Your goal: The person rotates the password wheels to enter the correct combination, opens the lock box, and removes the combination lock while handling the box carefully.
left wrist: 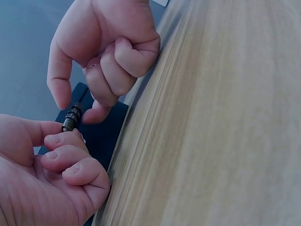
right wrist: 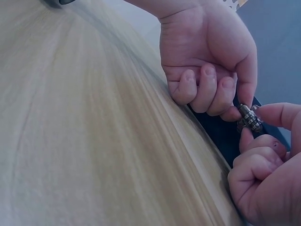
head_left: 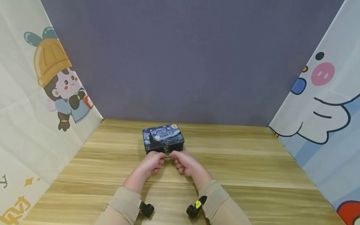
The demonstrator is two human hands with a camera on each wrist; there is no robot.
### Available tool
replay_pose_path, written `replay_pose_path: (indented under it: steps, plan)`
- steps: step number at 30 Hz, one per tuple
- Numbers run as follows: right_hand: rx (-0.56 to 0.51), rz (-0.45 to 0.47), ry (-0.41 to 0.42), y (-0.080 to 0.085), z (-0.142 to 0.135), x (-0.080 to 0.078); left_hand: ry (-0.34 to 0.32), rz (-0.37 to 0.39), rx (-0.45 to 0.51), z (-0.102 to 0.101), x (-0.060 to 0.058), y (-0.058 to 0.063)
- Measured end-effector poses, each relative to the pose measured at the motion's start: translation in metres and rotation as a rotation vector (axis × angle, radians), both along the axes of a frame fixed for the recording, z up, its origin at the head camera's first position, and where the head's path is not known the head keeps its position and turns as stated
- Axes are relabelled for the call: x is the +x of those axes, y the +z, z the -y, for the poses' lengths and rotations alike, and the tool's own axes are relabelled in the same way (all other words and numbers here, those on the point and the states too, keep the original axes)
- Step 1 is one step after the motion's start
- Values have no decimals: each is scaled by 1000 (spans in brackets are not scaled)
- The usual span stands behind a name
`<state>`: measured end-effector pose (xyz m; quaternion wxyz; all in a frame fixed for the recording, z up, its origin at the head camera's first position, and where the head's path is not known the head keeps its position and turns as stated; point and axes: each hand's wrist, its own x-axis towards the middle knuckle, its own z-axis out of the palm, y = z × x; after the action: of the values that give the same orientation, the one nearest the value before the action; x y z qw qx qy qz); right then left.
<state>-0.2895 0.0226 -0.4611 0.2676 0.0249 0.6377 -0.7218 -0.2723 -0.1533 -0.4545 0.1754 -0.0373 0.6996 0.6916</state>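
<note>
A dark blue tin box (head_left: 163,137) with a swirling starry-night picture on its lid lies closed on the table, a brass-coloured clasp (head_left: 166,149) on its front. At the clasp is a small metal combination padlock (right wrist: 251,117) with rows of number dials. My left hand (head_left: 153,162) pinches one end of this padlock between thumb and index finger, its other fingers curled in. From the other side, the thumb and index finger of my right hand (head_left: 184,161) come round the dials, one on each side. The hands partly cover the box's front.
Wood-grain table (head_left: 239,156) surrounds the box. Behind it rises a grey-blue panel (head_left: 185,62). Cartoon-printed sheets stand at the left (head_left: 22,103) and right (head_left: 337,125). Black wrist cameras (head_left: 147,209) are strapped over the beige sleeves (head_left: 225,203).
</note>
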Motion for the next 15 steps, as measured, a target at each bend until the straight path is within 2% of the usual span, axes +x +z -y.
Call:
replay_pose_path:
  steps: [15]
  plan:
    - [27,-22,-24,0,5,3,-12,-5,-3,0,0,0]
